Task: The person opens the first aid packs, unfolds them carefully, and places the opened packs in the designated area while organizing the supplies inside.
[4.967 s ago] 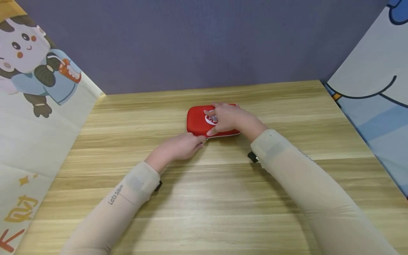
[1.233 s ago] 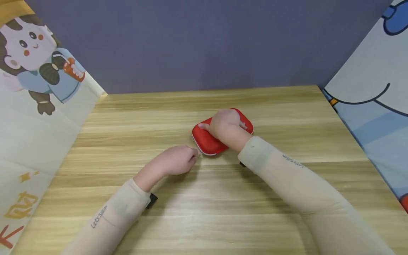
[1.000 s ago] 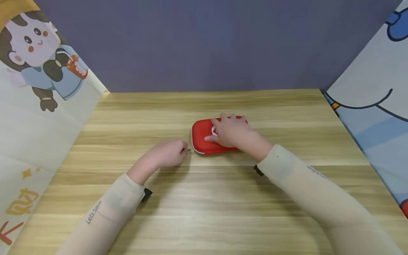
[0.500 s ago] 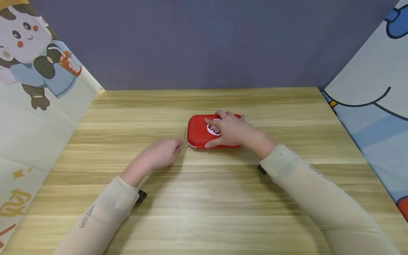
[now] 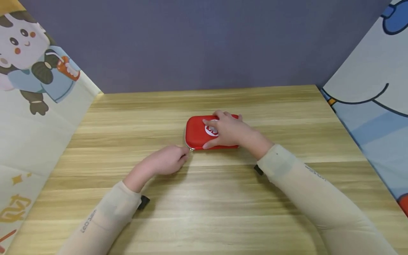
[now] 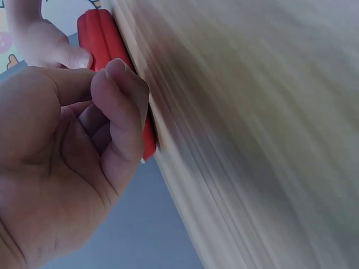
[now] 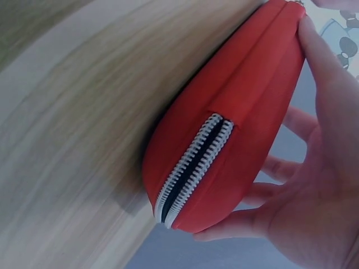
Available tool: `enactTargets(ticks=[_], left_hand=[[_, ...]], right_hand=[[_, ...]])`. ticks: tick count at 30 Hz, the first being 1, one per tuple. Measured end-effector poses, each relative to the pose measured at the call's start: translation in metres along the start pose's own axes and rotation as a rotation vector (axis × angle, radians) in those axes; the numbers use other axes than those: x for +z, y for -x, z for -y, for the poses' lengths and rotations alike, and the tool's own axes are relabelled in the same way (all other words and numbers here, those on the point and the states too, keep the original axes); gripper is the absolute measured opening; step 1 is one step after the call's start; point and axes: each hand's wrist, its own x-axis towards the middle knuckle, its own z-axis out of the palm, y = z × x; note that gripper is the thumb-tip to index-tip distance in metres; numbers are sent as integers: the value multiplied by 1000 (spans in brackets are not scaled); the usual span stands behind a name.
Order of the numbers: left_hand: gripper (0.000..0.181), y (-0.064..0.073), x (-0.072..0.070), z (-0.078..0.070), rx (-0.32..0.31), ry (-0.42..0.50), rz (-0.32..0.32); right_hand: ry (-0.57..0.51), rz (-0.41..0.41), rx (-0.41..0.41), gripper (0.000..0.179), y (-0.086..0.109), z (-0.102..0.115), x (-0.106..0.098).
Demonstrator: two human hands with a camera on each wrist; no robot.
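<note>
A red zippered hard case (image 5: 198,134) with a white round emblem lies flat on the wooden table. My right hand (image 5: 230,130) grips it from above, fingers spread over the top toward the far edge and thumb at the near edge. At the near left corner, my left hand (image 5: 169,160) pinches the small zipper pull, mostly hidden by the fingertips; the metal slider (image 5: 191,149) shows beside them. In the right wrist view, the white zipper teeth (image 7: 193,171) are parted at one end of the case, with a dark gap between the rows.
The wooden table (image 5: 204,205) spreads around the case. A grey-purple panel (image 5: 204,46) stands along its back edge. Cartoon-printed sheets flank it, the left sheet (image 5: 35,134) and the right sheet (image 5: 366,78).
The case was turned at an angle 1.2 s ago and now lies straight again. Since five seconds ago, my left hand has gone from the middle of the near edge to the left corner.
</note>
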Motion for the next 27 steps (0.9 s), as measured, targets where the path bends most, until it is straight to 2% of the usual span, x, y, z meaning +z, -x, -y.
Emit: enactTargets(ticks=[3, 6, 9, 12, 13, 15, 18, 21, 24, 27], left_hand=[[26, -4, 1, -4, 14, -26, 9], [27, -6, 0, -5, 21, -38, 26], [26, -5, -2, -4, 41, 0, 80], [23, -2, -8, -1, 44, 89, 156], [26, -1, -11, 1, 28, 114, 174], [35, 0, -18, 5, -46, 165, 194], [46, -1, -30, 11, -191, 188, 154], [55, -8, -34, 16, -302, 252, 63], [68, -18, -32, 15, -375, 455, -24], [76, -26, -26, 11, -421, 701, -71]], right_hand=[[5, -6, 3, 100, 0, 1, 0], [14, -8, -32, 99, 1, 0, -1], [46, 13, -112, 96, 3, -3, -3], [88, 47, -224, 88, 7, -8, -7], [108, 59, -260, 84, 8, -10, -8], [136, 80, -321, 76, 12, -12, -12], [148, 100, -377, 68, 16, -14, -15], [97, 104, -408, 71, 21, -17, -15], [-12, 66, -458, 71, 23, -22, -10], [-120, 10, -500, 62, 26, -27, -2]])
